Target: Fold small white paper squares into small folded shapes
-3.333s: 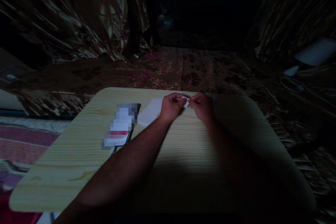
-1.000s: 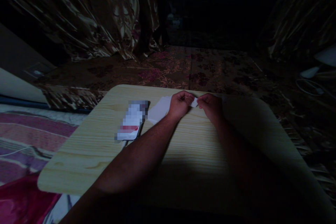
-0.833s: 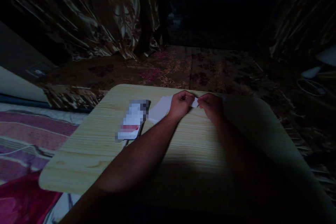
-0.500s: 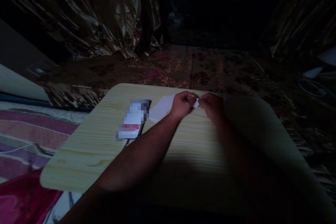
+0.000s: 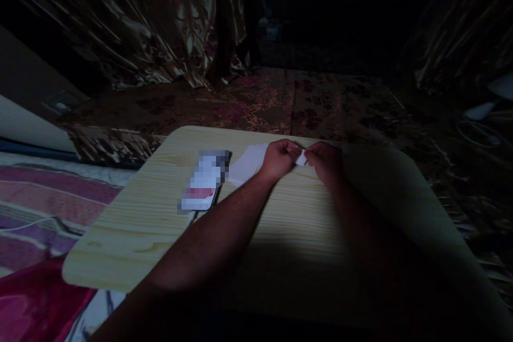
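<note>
Near the far edge of a light wooden table point(image 5: 296, 203), my left hand point(image 5: 281, 159) and my right hand point(image 5: 325, 160) are close together. Both are closed, pinching a small piece of white paper point(image 5: 301, 157) between their fingertips. Fingers cover most of that piece, so its full shape is hidden. Beyond my left wrist lie white paper sheets point(image 5: 245, 165), flat on the wood and partly covered by the hand. A phone point(image 5: 204, 179) with a lit, blurred screen rests left of the sheets, a pale cable point(image 5: 191, 218) at its lower end.
A patterned cloth-covered ledge point(image 5: 256, 99) runs behind the table, with shiny curtains point(image 5: 184, 21) hanging at the back left. On the left is striped bedding point(image 5: 52, 192) with a red cloth point(image 5: 40, 299). A white lamp point(image 5: 479, 111) and cord stand dimly at the right.
My right hand has shifted very slightly right, and a little more of the white paper shows between the fingertips. My left hand keeps its place; phone and sheets lie as before.
</note>
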The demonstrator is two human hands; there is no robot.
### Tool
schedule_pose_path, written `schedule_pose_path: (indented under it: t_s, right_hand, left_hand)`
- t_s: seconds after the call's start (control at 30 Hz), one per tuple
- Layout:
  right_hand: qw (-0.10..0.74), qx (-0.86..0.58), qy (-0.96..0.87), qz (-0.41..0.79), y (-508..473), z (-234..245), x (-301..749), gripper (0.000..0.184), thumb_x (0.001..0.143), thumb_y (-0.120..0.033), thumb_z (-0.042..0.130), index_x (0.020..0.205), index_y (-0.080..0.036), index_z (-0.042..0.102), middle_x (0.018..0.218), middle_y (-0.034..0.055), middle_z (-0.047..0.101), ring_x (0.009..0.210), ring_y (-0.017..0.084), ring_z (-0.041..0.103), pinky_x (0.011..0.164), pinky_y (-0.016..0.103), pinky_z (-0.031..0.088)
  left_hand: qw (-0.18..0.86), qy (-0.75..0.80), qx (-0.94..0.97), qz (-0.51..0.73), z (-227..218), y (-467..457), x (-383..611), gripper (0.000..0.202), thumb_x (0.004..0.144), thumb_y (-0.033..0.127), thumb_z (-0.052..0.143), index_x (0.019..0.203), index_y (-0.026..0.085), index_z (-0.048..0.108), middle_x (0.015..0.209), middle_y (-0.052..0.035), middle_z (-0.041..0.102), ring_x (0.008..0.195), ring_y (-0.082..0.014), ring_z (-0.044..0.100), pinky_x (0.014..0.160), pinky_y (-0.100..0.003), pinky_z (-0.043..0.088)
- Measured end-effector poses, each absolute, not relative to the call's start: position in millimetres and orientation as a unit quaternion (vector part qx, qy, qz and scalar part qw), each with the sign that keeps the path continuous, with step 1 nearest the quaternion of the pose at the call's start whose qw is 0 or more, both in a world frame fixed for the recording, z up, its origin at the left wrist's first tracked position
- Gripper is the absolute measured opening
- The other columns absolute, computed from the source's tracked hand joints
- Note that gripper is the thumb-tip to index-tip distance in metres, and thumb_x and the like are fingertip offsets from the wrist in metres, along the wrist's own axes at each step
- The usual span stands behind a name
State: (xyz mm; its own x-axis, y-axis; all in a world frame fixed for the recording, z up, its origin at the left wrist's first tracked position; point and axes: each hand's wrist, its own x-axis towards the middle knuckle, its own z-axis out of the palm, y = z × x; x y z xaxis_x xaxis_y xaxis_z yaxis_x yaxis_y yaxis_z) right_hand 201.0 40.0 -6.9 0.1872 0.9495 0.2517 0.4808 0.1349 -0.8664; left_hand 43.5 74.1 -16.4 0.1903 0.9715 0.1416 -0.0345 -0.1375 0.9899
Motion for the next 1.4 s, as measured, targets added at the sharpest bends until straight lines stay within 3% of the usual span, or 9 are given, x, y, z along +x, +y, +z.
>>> schedule_pose_path:
  t_s: [0.47, 0.7, 0.9, 1.4]
  right_hand:
    - [0.461, -0.611, -0.596, 0.242, 42.1, -11.1, 201.3, 0.014, 0.074, -0.033, 0.066, 0.071, -0.020, 0.068, 0.058, -0.0017, 0.064, 0.056, 0.015, 0.056, 0.058, 0.028, 0.042]
    - [0.489, -0.615, -0.552, 0.281, 40.9, -8.2, 201.3, 0.015, 0.073, -0.035, 0.068, 0.072, -0.020, 0.068, 0.055, -0.0024, 0.062, 0.053, 0.014, 0.055, 0.056, 0.027, 0.042]
    - [0.479, -0.637, -0.537, 0.276, 40.0, -4.2, 200.4, 0.013, 0.072, -0.034, 0.070, 0.071, -0.020, 0.069, 0.056, -0.0012, 0.063, 0.056, 0.016, 0.058, 0.056, 0.029, 0.044]
    - [0.476, -0.638, -0.542, 0.271, 40.8, -2.9, 199.0, 0.014, 0.070, -0.034, 0.071, 0.067, -0.021, 0.068, 0.056, -0.0014, 0.062, 0.057, 0.016, 0.057, 0.059, 0.030, 0.045]
  left_hand:
    - [0.508, 0.397, 0.581, 0.497, -12.7, 71.5, 42.3, 0.006, 0.072, 0.021, 0.065, 0.072, 0.016, 0.068, 0.066, -0.0008, 0.067, 0.059, -0.0113, 0.055, 0.057, -0.024, 0.042]
    - [0.469, 0.415, 0.619, 0.474, -19.0, 72.6, 44.6, 0.014, 0.078, 0.030, 0.069, 0.074, 0.017, 0.068, 0.071, -0.0023, 0.067, 0.064, -0.0129, 0.054, 0.061, -0.025, 0.040]
    - [0.416, 0.442, 0.660, 0.442, -14.3, 69.2, 42.3, 0.024, 0.081, 0.032, 0.067, 0.063, 0.019, 0.057, 0.061, 0.0005, 0.056, 0.062, -0.0135, 0.048, 0.060, -0.027, 0.035]
    - [0.442, 0.442, 0.654, 0.426, -13.1, 71.9, 39.5, 0.023, 0.081, 0.029, 0.067, 0.062, 0.019, 0.059, 0.059, 0.0001, 0.056, 0.059, -0.0133, 0.047, 0.057, -0.027, 0.034]
